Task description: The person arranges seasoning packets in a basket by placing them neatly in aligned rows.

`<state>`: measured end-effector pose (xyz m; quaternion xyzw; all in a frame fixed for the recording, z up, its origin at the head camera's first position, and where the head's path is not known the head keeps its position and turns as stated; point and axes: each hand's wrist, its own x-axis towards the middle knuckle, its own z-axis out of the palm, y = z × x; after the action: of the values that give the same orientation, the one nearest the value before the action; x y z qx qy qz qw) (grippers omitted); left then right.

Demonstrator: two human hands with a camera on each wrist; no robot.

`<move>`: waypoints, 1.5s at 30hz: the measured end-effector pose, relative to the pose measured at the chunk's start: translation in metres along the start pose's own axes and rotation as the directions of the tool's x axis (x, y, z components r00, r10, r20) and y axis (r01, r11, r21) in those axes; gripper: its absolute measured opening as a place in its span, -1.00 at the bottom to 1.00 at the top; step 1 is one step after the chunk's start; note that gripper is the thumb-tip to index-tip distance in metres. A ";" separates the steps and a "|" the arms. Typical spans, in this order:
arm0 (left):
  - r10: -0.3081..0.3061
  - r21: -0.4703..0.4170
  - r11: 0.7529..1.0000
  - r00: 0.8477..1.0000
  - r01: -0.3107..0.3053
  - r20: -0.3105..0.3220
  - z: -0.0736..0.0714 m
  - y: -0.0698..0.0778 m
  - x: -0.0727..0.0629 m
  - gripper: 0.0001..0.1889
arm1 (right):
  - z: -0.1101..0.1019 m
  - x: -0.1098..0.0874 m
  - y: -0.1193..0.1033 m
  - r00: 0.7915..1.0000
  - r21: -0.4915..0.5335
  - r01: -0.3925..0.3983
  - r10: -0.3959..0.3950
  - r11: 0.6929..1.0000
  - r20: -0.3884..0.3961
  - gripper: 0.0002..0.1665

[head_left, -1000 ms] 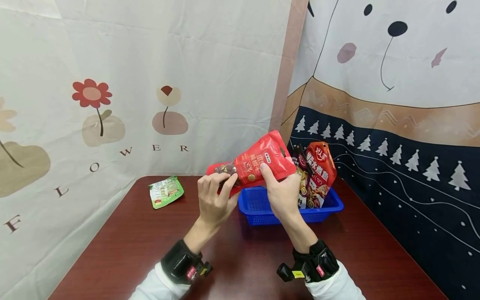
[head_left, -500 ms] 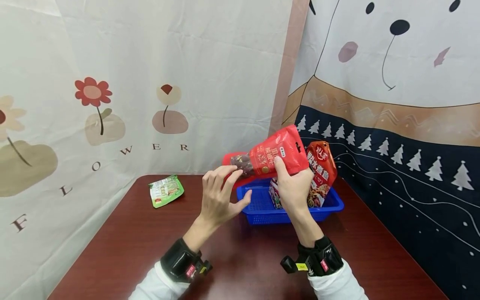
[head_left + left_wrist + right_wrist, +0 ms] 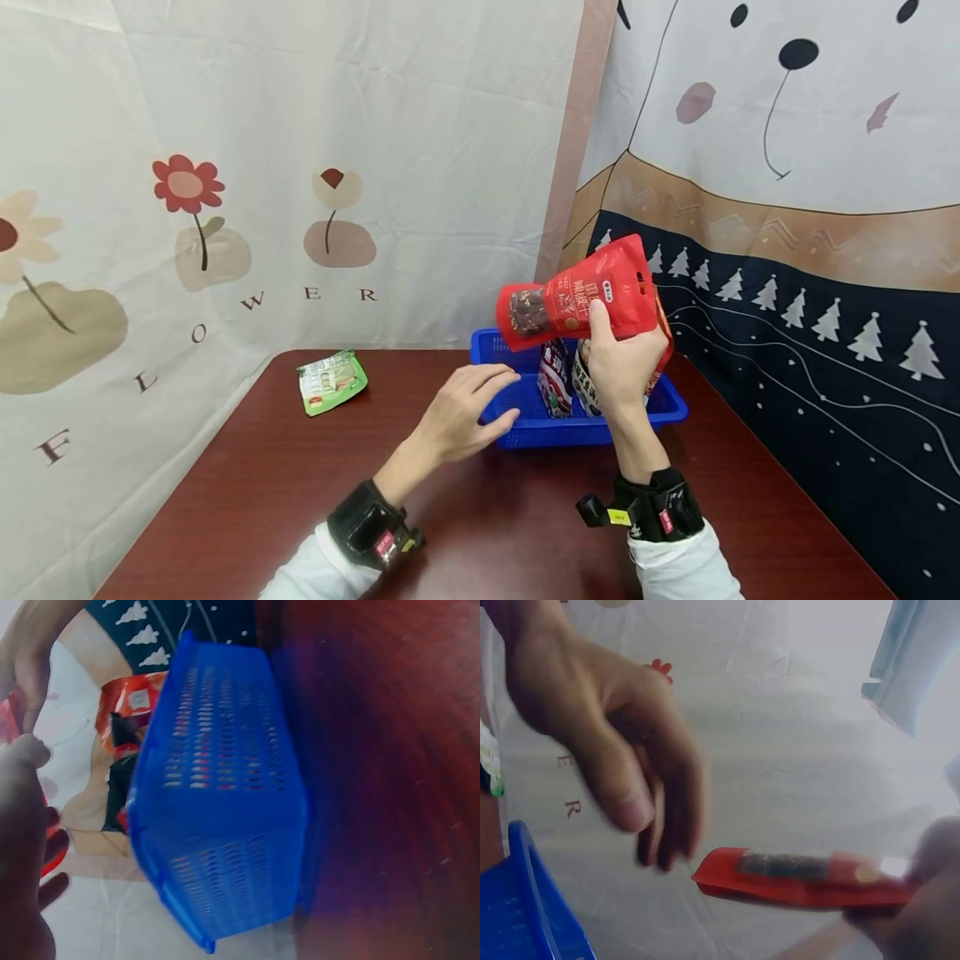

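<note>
A red snack pouch (image 3: 577, 296) with a dark see-through window is held by my right hand (image 3: 624, 362), its thumb on the front near the hang-hole end. It is tilted, with the window end to the left, over the blue basket (image 3: 540, 432). My left hand (image 3: 468, 412) is at the basket's left side, fingers spread and relaxed, with nothing in them. Inside the basket, a dark purple packet (image 3: 555, 379) stands upright. Beside it, a black-and-white packet (image 3: 584, 379) is partly behind my right hand. An orange-red pouch (image 3: 124, 705) also shows beyond the basket's rim in the left wrist view.
A green and white pouch (image 3: 332, 383) lies flat at the back left of the brown table (image 3: 285, 475). Behind the table hangs a white printed cloth (image 3: 435, 167), and a dark tree-patterned cloth (image 3: 810, 392) is along the right side.
The red snack pouch has moved right and slightly up in my right hand. My left hand has let go of its window end and dropped lower, toward the basket's left side.
</note>
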<state>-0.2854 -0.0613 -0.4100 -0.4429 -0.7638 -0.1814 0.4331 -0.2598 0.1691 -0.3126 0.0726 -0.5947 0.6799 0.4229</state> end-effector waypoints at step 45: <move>-0.066 0.063 0.997 0.895 0.042 0.441 0.019 0.018 -0.017 -0.67 | 0.056 0.015 0.063 0.888 -0.499 0.259 0.000 0.827 0.461 -0.56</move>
<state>-0.2763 -0.0479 -0.4360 -0.4397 -0.8588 -0.0680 0.2540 -0.3335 0.1319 -0.3354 0.1422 -0.8371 0.4154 0.3262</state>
